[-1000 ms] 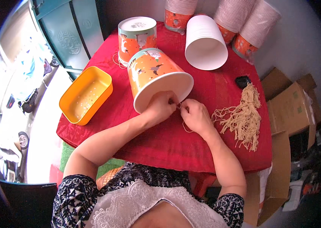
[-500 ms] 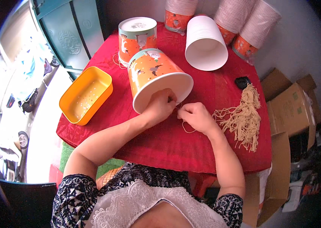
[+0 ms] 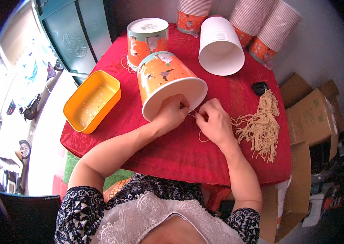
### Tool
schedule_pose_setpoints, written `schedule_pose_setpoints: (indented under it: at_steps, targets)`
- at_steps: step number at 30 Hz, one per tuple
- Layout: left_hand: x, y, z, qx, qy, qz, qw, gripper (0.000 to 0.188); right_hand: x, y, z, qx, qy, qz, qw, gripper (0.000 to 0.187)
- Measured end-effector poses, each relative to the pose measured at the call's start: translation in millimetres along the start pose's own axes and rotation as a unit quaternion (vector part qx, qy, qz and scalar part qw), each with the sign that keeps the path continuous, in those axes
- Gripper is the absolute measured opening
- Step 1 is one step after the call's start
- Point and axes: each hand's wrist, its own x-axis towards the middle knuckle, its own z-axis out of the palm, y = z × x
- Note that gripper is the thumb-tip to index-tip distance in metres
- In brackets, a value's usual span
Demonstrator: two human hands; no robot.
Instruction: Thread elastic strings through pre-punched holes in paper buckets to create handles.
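An orange paper bucket (image 3: 166, 73) with printed figures lies tilted on the table, its white-rimmed mouth toward me. My left hand (image 3: 173, 110) reaches into that mouth, fingers closed near the right side of the rim, pinching a thin beige string (image 3: 192, 114). Just outside the rim, my right hand (image 3: 214, 122) pinches the same string between thumb and fingers, and a loose loop hangs below it. To the right lies a bunch of beige strings (image 3: 263, 126), with a black tie (image 3: 260, 88) at its top. The inside of the bucket is mostly hidden.
A yellow plastic box (image 3: 107, 107) holding small light beads stands on the left of the red-covered table (image 3: 229, 162). Behind are an upside-down orange bucket (image 3: 147, 42), a stack of white buckets (image 3: 221, 51) and wrapped stacks (image 3: 273, 28). Cardboard boxes (image 3: 312, 116) stand at right.
My right hand has moved slightly up and to the right, drawing the string out from the rim. My left hand and the bucket have hardly moved.
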Motion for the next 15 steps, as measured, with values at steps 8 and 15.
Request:
schedule_pose_setpoints:
  at_steps: [8, 15]
  targets:
    - [0, -5, 1, -0.008, 0.013, 0.020, 1.000, 0.017, -4, -2, 16, -0.025, -0.044, -0.004, 0.999, 0.013]
    - [2, -6, 3, 0.033, 0.031, 0.050, 0.998, 0.013, -4, -2, 33, 0.063, 0.057, -0.036, 0.996, 0.008]
